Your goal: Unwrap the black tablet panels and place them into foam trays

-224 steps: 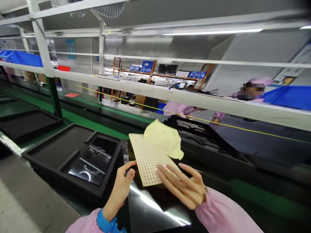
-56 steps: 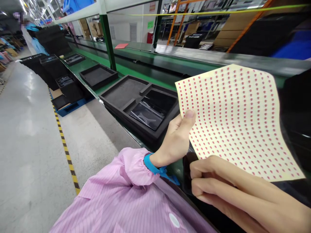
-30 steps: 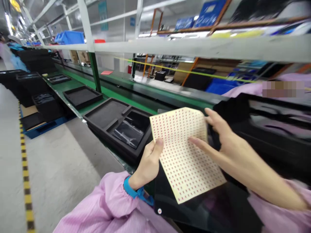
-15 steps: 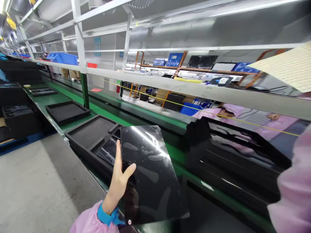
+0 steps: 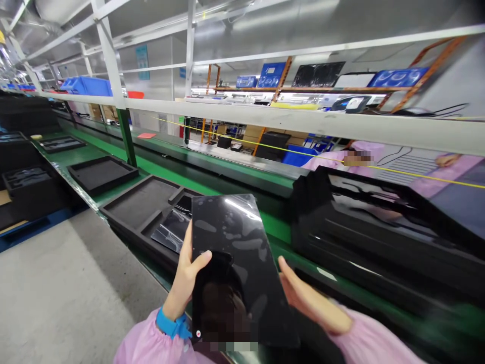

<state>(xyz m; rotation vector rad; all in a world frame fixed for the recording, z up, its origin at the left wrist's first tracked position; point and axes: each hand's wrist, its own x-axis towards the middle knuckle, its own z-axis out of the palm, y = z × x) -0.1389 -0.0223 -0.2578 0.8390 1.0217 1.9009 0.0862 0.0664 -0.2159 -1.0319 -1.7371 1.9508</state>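
A glossy black flat panel (image 5: 231, 253), tablet-like and wrapped in wrinkled clear film, is tilted up in front of me. My left hand (image 5: 188, 268) grips its left edge, thumb on the face and the other fingers partly hidden behind. At the panel's right edge is my right hand (image 5: 301, 290), fingers stretched out; whether it touches the edge I cannot tell. Just beyond the left hand lies a black foam tray (image 5: 132, 202), with film-wrapped dark pieces (image 5: 172, 230) in its right compartments.
More black trays (image 5: 102, 172) line the green bench (image 5: 94, 146) at left. Stacked black trays (image 5: 341, 237) stand close on the right. A white rail (image 5: 242, 114) and a yellow cord (image 5: 235, 144) cross beyond the bench. Behind them is a person in pink (image 5: 329, 161).
My right hand has come in from the right to the panel's right edge; earlier only its sleeve showed. My left hand still holds the panel. The camera view has shifted slightly.
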